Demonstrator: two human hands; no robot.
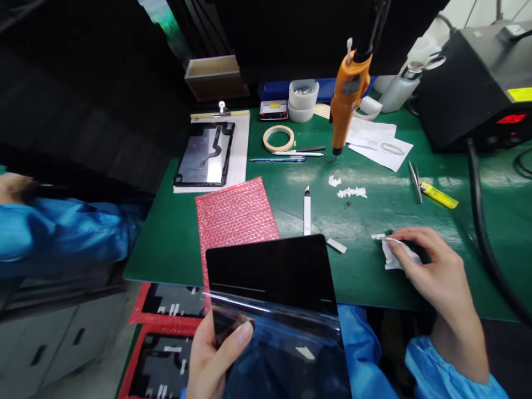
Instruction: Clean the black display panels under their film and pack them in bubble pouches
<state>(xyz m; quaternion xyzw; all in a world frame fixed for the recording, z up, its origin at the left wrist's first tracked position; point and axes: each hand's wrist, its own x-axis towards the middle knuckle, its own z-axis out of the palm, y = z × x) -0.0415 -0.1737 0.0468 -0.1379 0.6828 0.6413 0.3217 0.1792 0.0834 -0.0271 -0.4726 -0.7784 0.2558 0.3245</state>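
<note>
My left hand (216,352) grips a black glossy tablet screen (270,266) by its left edge, thumb on top. A clear film (299,338) covers the lower part of the screen, its upper edge lifted in a fold near the thumb. My right hand (440,274) pinches a crumpled white wipe (394,259) just above the green bench. Close to those fingertips lies a small white strip (378,236). A white craft knife (307,213) and a short pale strip (336,245) lie beyond the screen.
Pink bubble wrap (236,213) and a tablet part on a clipboard (208,155) lie at left. An orange electric screwdriver (349,94) hangs over the bench. Tweezers (415,182), a yellow lighter (439,195) and a black cable (484,221) are at right. Another person's sleeve (62,227) shows far left.
</note>
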